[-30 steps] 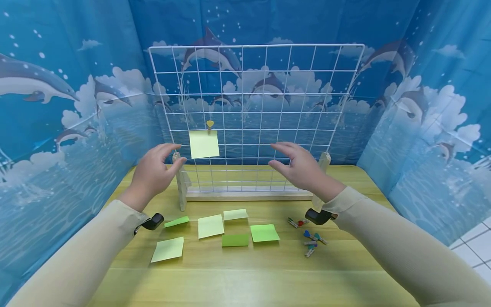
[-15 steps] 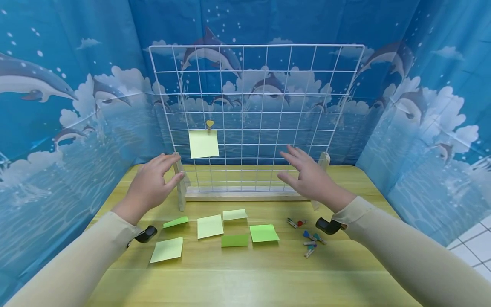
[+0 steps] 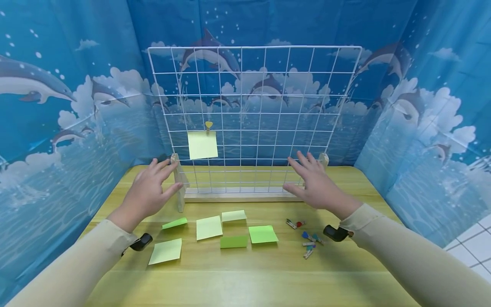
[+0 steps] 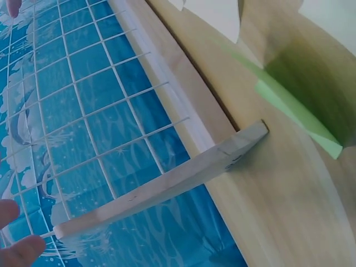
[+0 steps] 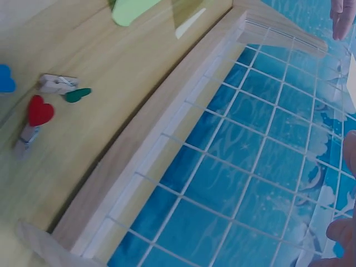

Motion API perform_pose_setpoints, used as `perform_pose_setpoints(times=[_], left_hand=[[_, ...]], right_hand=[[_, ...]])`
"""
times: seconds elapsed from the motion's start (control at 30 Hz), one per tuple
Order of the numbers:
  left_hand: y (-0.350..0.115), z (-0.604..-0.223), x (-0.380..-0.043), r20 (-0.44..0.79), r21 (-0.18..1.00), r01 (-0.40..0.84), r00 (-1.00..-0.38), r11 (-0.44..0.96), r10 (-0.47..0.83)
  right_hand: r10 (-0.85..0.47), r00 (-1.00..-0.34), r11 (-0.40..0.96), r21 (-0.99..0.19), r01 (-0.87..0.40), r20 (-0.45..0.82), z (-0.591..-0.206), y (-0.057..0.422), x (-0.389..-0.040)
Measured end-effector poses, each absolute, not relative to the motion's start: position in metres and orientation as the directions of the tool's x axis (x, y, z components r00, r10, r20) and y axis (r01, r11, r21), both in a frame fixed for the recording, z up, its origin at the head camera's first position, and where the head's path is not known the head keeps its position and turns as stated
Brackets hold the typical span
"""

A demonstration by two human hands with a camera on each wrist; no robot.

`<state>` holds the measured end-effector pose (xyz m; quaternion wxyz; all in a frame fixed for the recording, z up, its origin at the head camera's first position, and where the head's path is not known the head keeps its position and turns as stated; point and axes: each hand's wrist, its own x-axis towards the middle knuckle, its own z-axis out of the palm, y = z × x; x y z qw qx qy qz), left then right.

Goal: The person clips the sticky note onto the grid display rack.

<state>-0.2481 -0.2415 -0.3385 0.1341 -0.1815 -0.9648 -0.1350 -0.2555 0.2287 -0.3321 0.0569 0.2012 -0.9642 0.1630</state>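
My left hand (image 3: 145, 189) is held out with spread fingers beside the left wooden foot (image 3: 178, 183) of the stand, holding nothing. On the other side my right hand (image 3: 316, 183) spreads its fingers in front of the lower right of the white wire grid (image 3: 251, 104), also bare. A pale yellow sticky note (image 3: 202, 146) hangs on the grid's left part from a small clothespin with a yellow heart (image 3: 209, 125). In the right wrist view, clothespins with a red heart (image 5: 40, 111) and a green heart (image 5: 78, 95) lie on the table.
Several yellow and green sticky notes, among them a bright green note (image 3: 263, 234) and a pale note (image 3: 166, 251), lie on the wooden table (image 3: 215, 285). A small pile of clothespins (image 3: 310, 244) lies at right. Dolphin-print curtains (image 3: 38, 140) surround the table.
Both hands have moved down and outward, away from each other, and their fingers have spread wider. The notes, clothespins and grid stay in place.
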Motion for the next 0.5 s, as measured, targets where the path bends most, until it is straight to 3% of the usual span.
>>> perform_pose_setpoints(times=[0.5], left_hand=[[-0.243, -0.351, -0.242, 0.236, 0.215, 0.357, -0.922, 0.909, 0.307]], right_hand=[[-0.339, -0.93, 0.891, -0.269, -0.365, 0.14, -0.35, 0.249, -0.251]])
